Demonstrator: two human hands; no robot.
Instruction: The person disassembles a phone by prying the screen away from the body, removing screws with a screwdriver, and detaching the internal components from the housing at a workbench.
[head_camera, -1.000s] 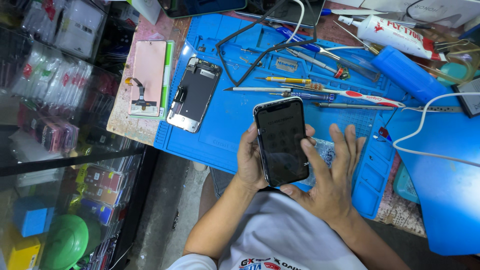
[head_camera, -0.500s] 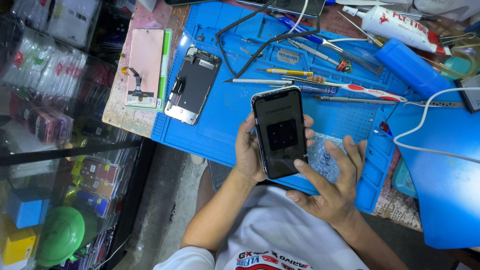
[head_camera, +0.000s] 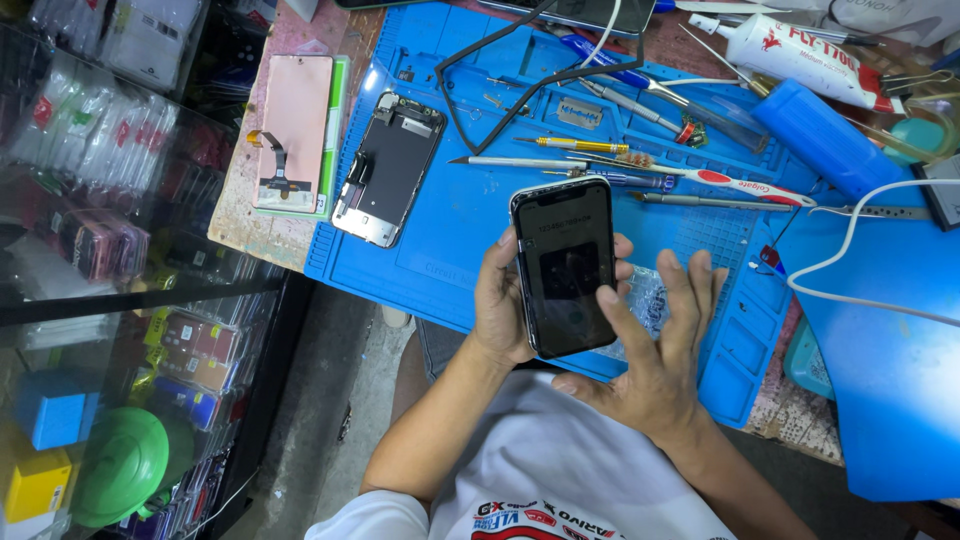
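Over the blue mat (head_camera: 470, 215), left hand (head_camera: 500, 305) grips the phone (head_camera: 567, 265); right hand (head_camera: 655, 350), open, touches its screen.

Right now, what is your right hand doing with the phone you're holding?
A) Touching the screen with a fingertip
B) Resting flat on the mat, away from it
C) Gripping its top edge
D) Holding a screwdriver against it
A: the left hand grips the phone by its edge while a right hand fingertip rests on its dark screen.

The right hand (head_camera: 655, 365), which a second ago lies behind the phone (head_camera: 565, 265) with fingers spread under it, now comes round to the front, one finger on the dark screen (lower right part). The left hand (head_camera: 505, 300) tilts the phone slightly more upright.
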